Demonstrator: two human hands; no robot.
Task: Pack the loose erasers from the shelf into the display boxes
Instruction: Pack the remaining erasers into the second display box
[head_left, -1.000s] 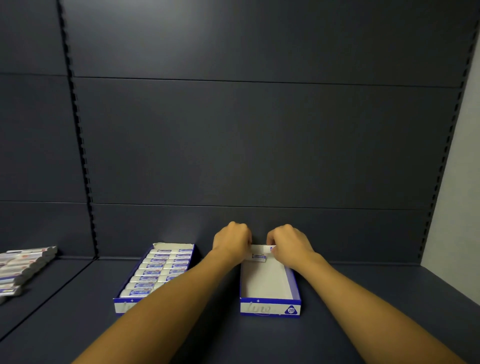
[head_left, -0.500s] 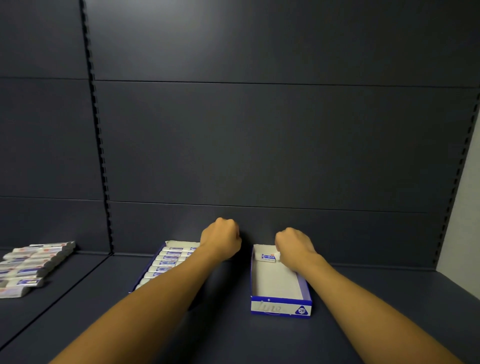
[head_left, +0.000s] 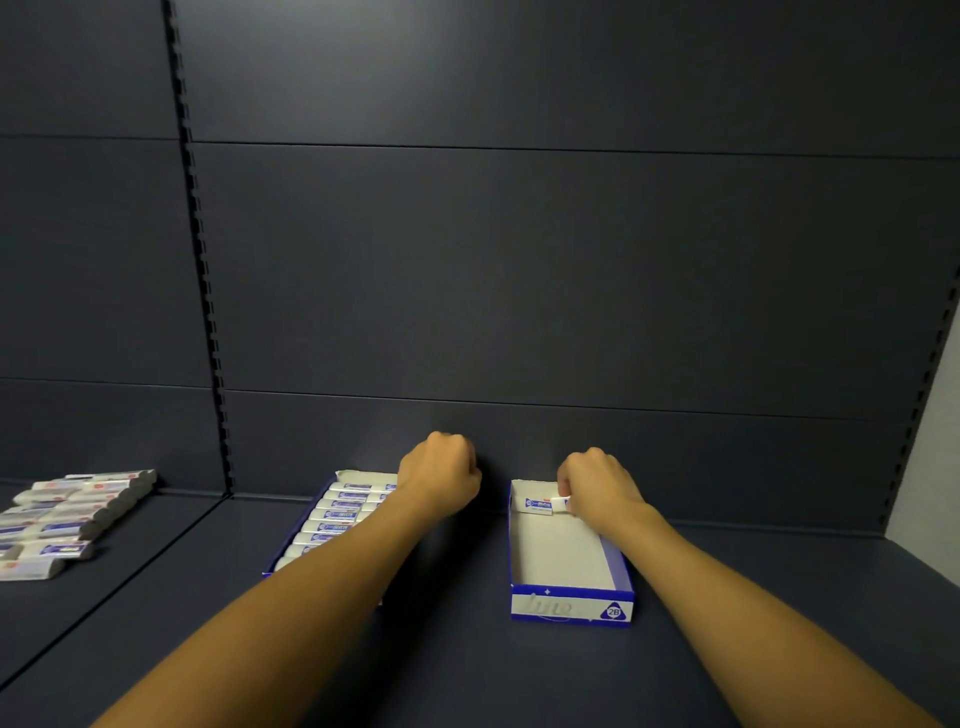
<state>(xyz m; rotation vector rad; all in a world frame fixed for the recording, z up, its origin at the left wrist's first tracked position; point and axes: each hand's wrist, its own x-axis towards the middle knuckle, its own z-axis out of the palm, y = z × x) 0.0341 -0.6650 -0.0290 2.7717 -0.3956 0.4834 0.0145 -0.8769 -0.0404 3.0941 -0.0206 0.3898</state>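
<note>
Two blue-and-white display boxes stand on the dark shelf. The right box (head_left: 571, 603) holds a single white eraser (head_left: 537, 504) at its far end. My right hand (head_left: 597, 488) reaches into that end and its fingertips pinch the eraser's right tip. The left box (head_left: 291, 553) is filled with a row of several erasers (head_left: 337, 514); my left forearm crosses over it. My left hand (head_left: 441, 475) hovers as a fist between the two boxes, and I see nothing in it. Loose erasers (head_left: 67, 514) lie in a pile at the far left.
The dark shelf back panel (head_left: 519, 312) rises right behind the boxes. A slotted upright (head_left: 208, 312) and a seam in the shelf floor separate the loose pile's bay from the boxes. A pale wall (head_left: 935, 467) closes the right side.
My left hand has pulled away from the right box to the left, leaving the eraser there. My right hand stays on the eraser. My view has shifted left, showing more of the loose pile.
</note>
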